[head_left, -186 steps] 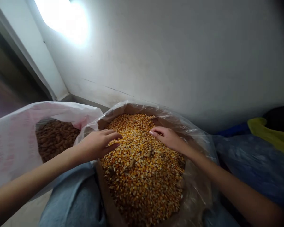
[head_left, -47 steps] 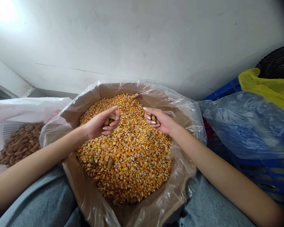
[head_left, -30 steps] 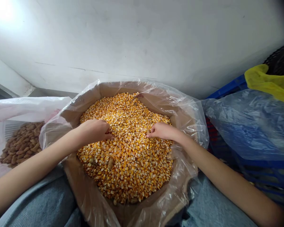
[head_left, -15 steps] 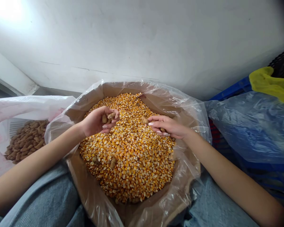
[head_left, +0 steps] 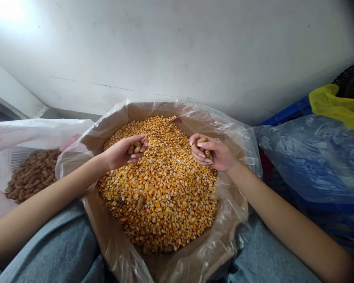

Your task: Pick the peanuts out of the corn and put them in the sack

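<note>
Dried corn kernels (head_left: 165,196), yellow and white, fill a paper sack (head_left: 153,110) with a clear plastic liner (head_left: 236,137) between my knees. Above the far left of the corn, my left hand (head_left: 122,151) is curled round a few unshelled peanuts (head_left: 135,148). My right hand (head_left: 214,153) hovers over the right side of the heap, its fingers closed on peanuts (head_left: 205,147) as well. One loose peanut (head_left: 141,202) lies on the corn nearer to me, left of the middle.
On the left stands a white and pink plastic bag (head_left: 41,129) with many peanuts (head_left: 32,173) inside. To the right are a blue crate (head_left: 292,110), a clear plastic bag (head_left: 315,157) and a yellow bag (head_left: 336,104). A pale wall (head_left: 177,51) rises behind the sack.
My right hand has lifted slightly off the corn and curled inward. The peanut at its fingertips is now in the hand. My left hand has barely shifted.
</note>
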Tool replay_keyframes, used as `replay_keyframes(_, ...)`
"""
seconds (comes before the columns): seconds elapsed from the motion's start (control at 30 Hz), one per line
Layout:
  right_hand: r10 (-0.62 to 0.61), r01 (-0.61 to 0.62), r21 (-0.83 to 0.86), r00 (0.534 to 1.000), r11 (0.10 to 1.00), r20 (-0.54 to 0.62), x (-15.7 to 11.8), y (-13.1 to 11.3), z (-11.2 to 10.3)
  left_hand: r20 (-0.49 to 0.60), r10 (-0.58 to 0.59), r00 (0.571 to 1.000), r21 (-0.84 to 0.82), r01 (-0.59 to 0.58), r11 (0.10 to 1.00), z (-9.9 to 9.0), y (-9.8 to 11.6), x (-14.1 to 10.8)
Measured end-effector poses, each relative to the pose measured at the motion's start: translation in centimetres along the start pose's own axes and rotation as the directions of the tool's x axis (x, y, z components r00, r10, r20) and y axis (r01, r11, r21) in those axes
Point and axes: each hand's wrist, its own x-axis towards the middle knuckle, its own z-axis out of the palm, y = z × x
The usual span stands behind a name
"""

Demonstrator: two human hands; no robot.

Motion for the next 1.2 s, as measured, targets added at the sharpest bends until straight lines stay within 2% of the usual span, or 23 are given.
replay_keyframes(0.07, 0.01, -0.01, -0.022, 1.0, 1.0, -0.027, 0.1, 0.1, -0.1, -0.023, 0.013, 1.0, 0.083, -0.011, 0.996, -0.2, -0.1, 0.1)
replay_keyframes(0.13, 0.032, -0.04, -0.077, 0.995, 0.996, -0.092, 0.2, 0.3, -0.2, -0.074, 0.077, 0.994, 0.264, -0.055, 0.963, -0.4, -0.3, 0.2)
replay_keyframes(0.17, 0.047, -0.068, -0.137, 0.988, 0.988, -0.148, 0.3, 0.4, -0.3, -0.098, 0.131, 0.986, 0.407, -0.081, 0.91, -0.5, -0.4, 0.4)
replay_keyframes(0.2, 0.061, -0.11, -0.224, 0.975, 0.968, -0.213, 0.5, 0.5, -0.2, -0.108, 0.196, 0.975, 0.575, -0.1, 0.812, -0.5, -0.6, 0.5)
replay_keyframes(0.23, 0.065, -0.161, -0.34, 0.959, 0.927, -0.275, 0.7, 0.7, -0.1, -0.096, 0.26, 0.961, 0.742, -0.105, 0.662, -0.5, -0.7, 0.7)
replay_keyframes(0.3, 0.011, -0.232, -0.612, 0.939, 0.756, -0.343, 1.4, 1.1, 0.4, -0.023, 0.331, 0.943, 0.967, -0.064, 0.248, -0.3, -1.0, 1.3)
replay_keyframes(0.33, -0.028, -0.239, -0.733, 0.943, 0.637, -0.331, 1.9, 1.4, 0.8, 0.013, 0.33, 0.944, 0.999, -0.029, 0.044, -0.3, -1.1, 1.6)
replay_keyframes(0.37, -0.053, -0.225, -0.827, 0.955, 0.515, -0.292, 2.5, 1.7, 1.4, 0.031, 0.314, 0.949, 0.992, 0.008, -0.123, -0.3, -1.2, 1.8)
replay_keyframes(0.4, -0.061, -0.197, -0.895, 0.969, 0.401, -0.241, 3.1, 2.1, 1.9, 0.027, 0.293, 0.956, 0.968, 0.048, -0.246, -0.4, -1.3, 2.1)
replay_keyframes(0.43, -0.053, -0.173, -0.939, 0.979, 0.297, -0.197, 3.8, 2.5, 2.5, 0.005, 0.278, 0.961, 0.939, 0.091, -0.331, -0.6, -1.3, 2.3)
replay_keyframes(0.5, -0.006, -0.154, -0.982, 0.988, 0.111, -0.156, 5.2, 3.4, 3.3, -0.068, 0.276, 0.959, 0.894, 0.181, -0.41, -1.2, -1.2, 2.5)
replay_keyframes(0.57, 0.017, -0.171, -0.985, 0.985, -0.037, -0.171, 6.1, 4.1, 3.8, -0.137, 0.306, 0.942, 0.867, 0.263, -0.422, -1.9, -0.9, 2.3)
replay_keyframes(0.63, 0.026, -0.186, -0.977, 0.982, -0.108, -0.19, 6.6, 4.6, 3.8, -0.176, 0.337, 0.925, 0.864, 0.309, -0.398, -2.2, -0.5, 1.8)
replay_keyframes(0.7, 0.033, -0.17, -0.978, 0.984, -0.12, -0.175, 6.7, 4.9, 3.7, -0.179, 0.352, 0.918, 0.886, 0.307, -0.349, -1.9, 0.0, 1.2)
replay_keyframes(0.8, 0.026, -0.128, -0.987, 0.991, -0.101, -0.131, 6.4, 4.8, 3.7, -0.138, 0.31, 0.941, 0.936, 0.227, -0.27, -0.5, 0.9, -0.1)
replay_keyframes(0.87, 0.016, -0.138, -0.99, 0.99, -0.02, -0.138, 6.2, 4.4, 3.6, -0.096, 0.225, 0.97, 0.953, 0.155, -0.259, 0.5, 1.4, -1.1)
replay_keyframes(0.9, 0.017, -0.164, -0.985, 0.987, 0.057, -0.163, 6.1, 4.1, 3.5, -0.074, 0.163, 0.984, 0.958, 0.116, -0.263, 1.0, 1.5, -1.7)
replay_keyframes(0.97, 0.044, -0.242, -0.926, 0.97, 0.29, -0.24, 5.9, 3.4, 2.9, -0.028, 0.012, 1.0, 0.96, 0.03, -0.278, 1.8, 1.3, -2.8)
replay_keyframes(1.03, 0.095, -0.319, -0.755, 0.941, 0.573, -0.326, 5.6, 2.6, 2.0, 0.005, -0.132, 0.991, 0.953, -0.045, -0.301, 2.7, 0.3, -3.6)
replay_keyframes(1.1, 0.137, -0.324, -0.515, 0.92, 0.794, -0.368, 5.4, 2.2, 1.3, 0.003, -0.212, 0.977, 0.928, -0.082, -0.363, 3.5, -1.1, -3.9)
replay_keyframes(1.13, 0.153, -0.306, -0.403, 0.917, 0.863, -0.369, 5.4, 2.1, 1.0, -0.001, -0.235, 0.972, 0.91, -0.097, -0.404, 3.9, -1.9, -3.9)
replay_keyframes(1.2, 0.179, -0.264, -0.237, 0.927, 0.935, -0.33, 5.4, 2.1, 0.8, 0.006, -0.256, 0.967, 0.871, -0.131, -0.474, 4.5, -3.5, -3.6)
